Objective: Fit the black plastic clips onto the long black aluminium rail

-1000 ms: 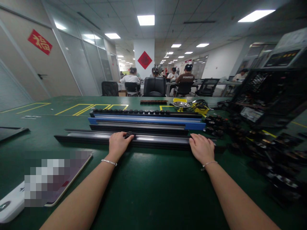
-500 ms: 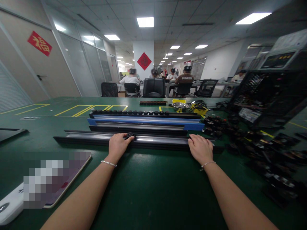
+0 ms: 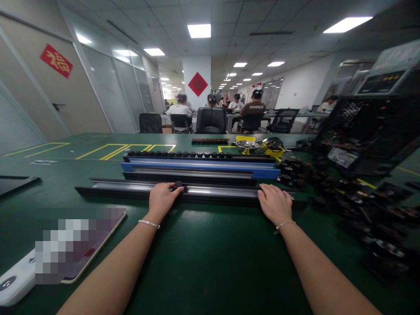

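From my viewpoint, a long black rail (image 3: 218,191) lies across the green desk (image 3: 210,258) at 12 o'clock, its bright channel facing up. I have my left hand (image 3: 162,197) on it at 11 o'clock, narrow, with thumb and fingers pinching a small black part (image 3: 178,185); I cannot tell whether that part touches the channel. My right hand (image 3: 275,203) is at 1 o'clock, fingers draped over the rail; how tightly they close I cannot tell. The 2 hands are well apart.

Farther off at 12 o'clock I see a blue rail (image 3: 197,166), with a row of black pieces (image 3: 180,154) just beyond. A loose black heap (image 3: 364,210) spreads at 2 o'clock. At 10 o'clock lies a flat slab (image 3: 106,240), partly masked, near a white device (image 3: 18,280).
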### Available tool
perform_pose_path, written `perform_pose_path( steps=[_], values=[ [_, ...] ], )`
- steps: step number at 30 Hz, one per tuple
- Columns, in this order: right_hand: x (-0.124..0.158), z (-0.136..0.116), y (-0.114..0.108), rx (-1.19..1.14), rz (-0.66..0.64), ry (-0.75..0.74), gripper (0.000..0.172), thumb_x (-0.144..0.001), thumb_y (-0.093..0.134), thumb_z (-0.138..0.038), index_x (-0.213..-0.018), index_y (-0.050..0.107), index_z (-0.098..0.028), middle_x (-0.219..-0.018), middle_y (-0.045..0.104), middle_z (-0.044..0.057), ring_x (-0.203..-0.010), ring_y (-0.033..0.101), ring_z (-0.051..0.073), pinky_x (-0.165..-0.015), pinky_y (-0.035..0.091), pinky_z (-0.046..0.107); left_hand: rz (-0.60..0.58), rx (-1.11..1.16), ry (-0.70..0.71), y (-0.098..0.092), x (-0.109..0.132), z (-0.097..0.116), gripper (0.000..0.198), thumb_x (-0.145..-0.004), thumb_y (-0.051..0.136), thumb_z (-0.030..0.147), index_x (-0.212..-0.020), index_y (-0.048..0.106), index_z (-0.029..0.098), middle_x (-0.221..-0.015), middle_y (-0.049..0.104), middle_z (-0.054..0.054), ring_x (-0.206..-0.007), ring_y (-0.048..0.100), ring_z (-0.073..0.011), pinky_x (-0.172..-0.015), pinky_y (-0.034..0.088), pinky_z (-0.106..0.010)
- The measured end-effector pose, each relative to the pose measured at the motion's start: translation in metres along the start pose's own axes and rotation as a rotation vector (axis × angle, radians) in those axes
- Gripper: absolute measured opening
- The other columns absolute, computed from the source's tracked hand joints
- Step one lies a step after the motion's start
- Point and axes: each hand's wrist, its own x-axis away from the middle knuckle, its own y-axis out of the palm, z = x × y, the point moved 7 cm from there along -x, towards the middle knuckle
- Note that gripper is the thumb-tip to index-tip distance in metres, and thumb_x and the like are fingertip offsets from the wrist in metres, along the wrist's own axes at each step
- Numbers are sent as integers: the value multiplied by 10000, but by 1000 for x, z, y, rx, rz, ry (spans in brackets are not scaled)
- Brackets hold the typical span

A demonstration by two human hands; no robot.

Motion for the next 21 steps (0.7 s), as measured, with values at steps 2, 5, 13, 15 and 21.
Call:
perform_pose_path(
  steps=[2, 5, 13, 15, 21],
  values=[
    [0, 0, -1, 2, 1, 1, 427, -908, 288, -331, -1181, 601, -231, -1280, 582, 37, -1216, 457, 219, -1020, 271, 462, -13, 2, -5, 0, 0, -1, 464, -793, 494, 565, -992, 720, 213, -985, 722, -72, -981, 615, -261, -839, 452, -339],
    [1, -1, -2, -17, 1, 5, 432, -907, 281, -331, -1182, 600, -231, -1279, 583, 38, -1214, 457, 219, -1022, 265, 466, -15, 6, -12, 0, 0, -1, 450, -788, 502, 562, -982, 725, 223, -988, 723, -67, -980, 619, -260, -830, 455, -339],
    [1, -1, -2, -48, -13, 15, 451, -910, 261, -348, -1183, 596, -218, -1292, 573, 40, -1225, 445, 218, -1036, 240, 465, 34, -3, 71, 5, 1, 3, 423, -772, 516, 583, -924, 741, 258, -952, 728, -57, -962, 621, -265, -836, 443, -359],
    [1, -1, -1, -50, -21, 17, 457, -911, 258, -354, -1186, 593, -212, -1299, 567, 42, -1229, 441, 221, -1036, 238, 471, 31, -3, 70, 6, 1, 2, 428, -775, 509, 590, -912, 741, 258, -965, 726, -55, -981, 614, -260, -850, 438, -357],
    [0, 0, -1, -43, -32, 16, 465, -915, 250, -359, -1198, 585, -206, -1306, 562, 46, -1237, 434, 224, -1034, 243, 482, 12, 8, 69, 5, 3, 5, 420, -789, 500, 581, -926, 734, 261, -1021, 714, -58, -1057, 581, -250, -926, 400, -374]
  ],
)
